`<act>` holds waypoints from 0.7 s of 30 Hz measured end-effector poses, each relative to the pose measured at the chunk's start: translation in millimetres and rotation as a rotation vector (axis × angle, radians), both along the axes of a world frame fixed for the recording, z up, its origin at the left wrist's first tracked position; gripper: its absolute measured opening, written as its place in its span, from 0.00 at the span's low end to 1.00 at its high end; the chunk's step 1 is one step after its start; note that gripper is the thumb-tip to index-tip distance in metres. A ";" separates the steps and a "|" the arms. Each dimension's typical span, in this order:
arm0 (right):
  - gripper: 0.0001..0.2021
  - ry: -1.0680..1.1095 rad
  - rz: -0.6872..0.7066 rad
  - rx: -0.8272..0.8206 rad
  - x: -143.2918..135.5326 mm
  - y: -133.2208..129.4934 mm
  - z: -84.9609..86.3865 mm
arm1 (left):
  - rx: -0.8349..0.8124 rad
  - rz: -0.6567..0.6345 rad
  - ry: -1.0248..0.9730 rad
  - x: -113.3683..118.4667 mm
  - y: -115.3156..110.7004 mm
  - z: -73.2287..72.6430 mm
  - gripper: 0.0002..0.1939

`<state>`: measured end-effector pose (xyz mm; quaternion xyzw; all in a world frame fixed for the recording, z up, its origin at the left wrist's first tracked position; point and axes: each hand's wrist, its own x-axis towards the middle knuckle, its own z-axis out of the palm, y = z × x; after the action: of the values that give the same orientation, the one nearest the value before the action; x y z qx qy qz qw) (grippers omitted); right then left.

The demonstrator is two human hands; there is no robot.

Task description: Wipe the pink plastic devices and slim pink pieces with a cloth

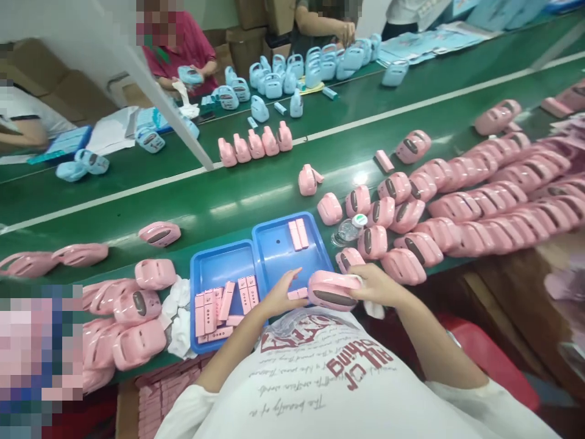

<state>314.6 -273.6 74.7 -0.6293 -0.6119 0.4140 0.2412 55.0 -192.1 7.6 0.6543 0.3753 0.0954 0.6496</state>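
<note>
By the blue tray (276,259), the right hand (375,285) is gripping a pink case (329,285); the left hand (280,297) is hovering, fingers parted, beside it

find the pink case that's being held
The pink case gripped in the right hand, beside the left hand; the rows of pink cases rest on the green table.

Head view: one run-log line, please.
Right grip: holding pink case | Left grip: beside case, contact unclear | Blue trays: pink bars inside
</note>
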 end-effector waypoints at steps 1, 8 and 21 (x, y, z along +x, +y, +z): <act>0.12 -0.014 -0.072 -0.058 13.8 -18.6 2.4 | -0.006 -0.006 0.040 2.3 -0.7 -3.8 0.38; 0.21 -0.241 -0.698 -0.278 66.2 -108.7 -42.8 | -0.019 -0.061 0.117 15.3 -6.7 -13.7 0.26; 0.16 -0.485 -1.230 -0.048 44.2 -71.6 -134.6 | 0.248 0.005 0.436 -24.0 -14.4 -15.6 0.22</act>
<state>358.8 -345.2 -59.9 -0.9446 -0.1688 0.0606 0.2749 31.0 -206.6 -8.0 0.7330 0.4936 -0.0010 0.4680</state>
